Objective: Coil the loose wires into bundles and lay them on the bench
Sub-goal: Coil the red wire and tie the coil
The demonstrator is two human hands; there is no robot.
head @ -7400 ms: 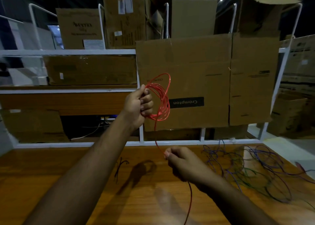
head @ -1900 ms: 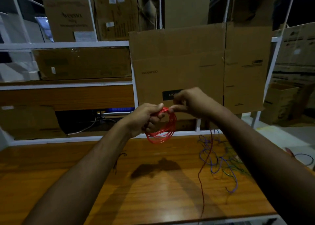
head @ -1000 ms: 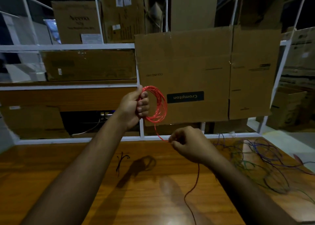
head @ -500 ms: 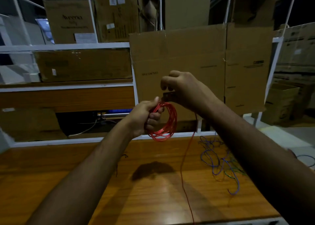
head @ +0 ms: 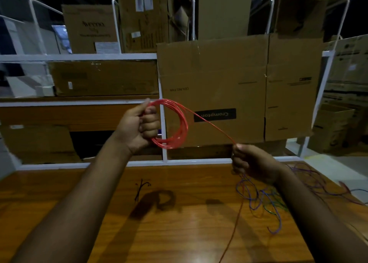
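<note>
My left hand (head: 140, 126) grips a coil of red wire (head: 179, 127) held up above the wooden bench (head: 179, 233). A taut strand of the same red wire (head: 213, 126) runs from the coil's top down and right to my right hand (head: 252, 164), which pinches it. Below that hand the red wire's loose tail (head: 236, 223) hangs down to the bench's front edge. A tangle of loose purple, blue and green wires (head: 264, 201) lies on the bench under and right of my right hand.
A small black wire piece (head: 141, 189) lies on the bench at centre left. A white metal rack (head: 163, 161) with cardboard boxes (head: 229, 87) stands behind the bench. More boxes (head: 336, 127) sit on the floor at the right.
My right hand has dropped from above the coil to the lower right, drawing the red strand taut. My left hand has raised the coil a little.
</note>
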